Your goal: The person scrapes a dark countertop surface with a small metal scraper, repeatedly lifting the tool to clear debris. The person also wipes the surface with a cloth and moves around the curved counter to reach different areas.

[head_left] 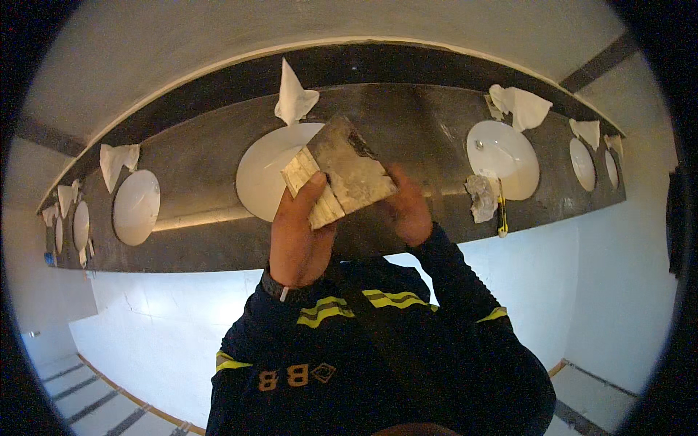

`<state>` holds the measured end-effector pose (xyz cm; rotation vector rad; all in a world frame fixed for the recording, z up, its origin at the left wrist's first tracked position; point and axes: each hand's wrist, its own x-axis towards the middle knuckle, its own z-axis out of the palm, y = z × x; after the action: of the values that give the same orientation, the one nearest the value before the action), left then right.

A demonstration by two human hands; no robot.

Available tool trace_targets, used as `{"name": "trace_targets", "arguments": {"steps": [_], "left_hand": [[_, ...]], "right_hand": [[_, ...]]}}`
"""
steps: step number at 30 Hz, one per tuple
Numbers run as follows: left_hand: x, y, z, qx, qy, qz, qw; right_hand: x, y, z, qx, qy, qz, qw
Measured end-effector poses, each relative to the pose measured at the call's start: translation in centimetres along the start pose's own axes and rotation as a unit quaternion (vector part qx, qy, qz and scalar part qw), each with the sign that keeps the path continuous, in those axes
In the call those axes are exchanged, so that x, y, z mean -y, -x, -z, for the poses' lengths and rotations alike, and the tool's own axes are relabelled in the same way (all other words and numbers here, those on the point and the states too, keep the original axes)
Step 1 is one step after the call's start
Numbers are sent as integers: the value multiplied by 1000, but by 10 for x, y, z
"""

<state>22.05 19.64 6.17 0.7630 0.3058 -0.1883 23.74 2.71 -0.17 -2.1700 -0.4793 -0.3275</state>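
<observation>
Both my hands hold a flat, grey-brown rectangular slab with a dark, chipped patch at its upper corner. Along its left side lies a pale yellowish strip that looks like rough wood; whether it is joined to the slab I cannot tell. My left hand grips the strip, thumb on top and the other fingers hidden beneath. At the slab's right edge, my right hand has its fingers closed against it, partly out of sight. The slab is held over the dark countertop, partly covering a white oval basin.
More white basins line the counter, one to the right and one to the left. White wrapping stands behind the middle basin. A yellow-and-black utility knife lies beside a crumpled greyish wad near the counter's front edge.
</observation>
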Motion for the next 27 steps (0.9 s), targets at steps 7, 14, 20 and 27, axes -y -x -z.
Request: {"name": "trace_targets", "arguments": {"steps": [7, 14, 20, 27], "left_hand": [[-24, 14, 54, -101, -706, -375, 593], [-12, -2, 81, -180, -629, -263, 709], [-18, -15, 92, -232, -409, -182, 864], [-30, -18, 83, -318, -521, -202, 766]], "right_hand": [[-187, 54, 24, -173, 72, -248, 950], [-361, 79, 16, -125, -174, -417, 883], [-454, 57, -31, -139, -43, -335, 931], [-417, -45, -28, -73, -102, -417, 900]]}}
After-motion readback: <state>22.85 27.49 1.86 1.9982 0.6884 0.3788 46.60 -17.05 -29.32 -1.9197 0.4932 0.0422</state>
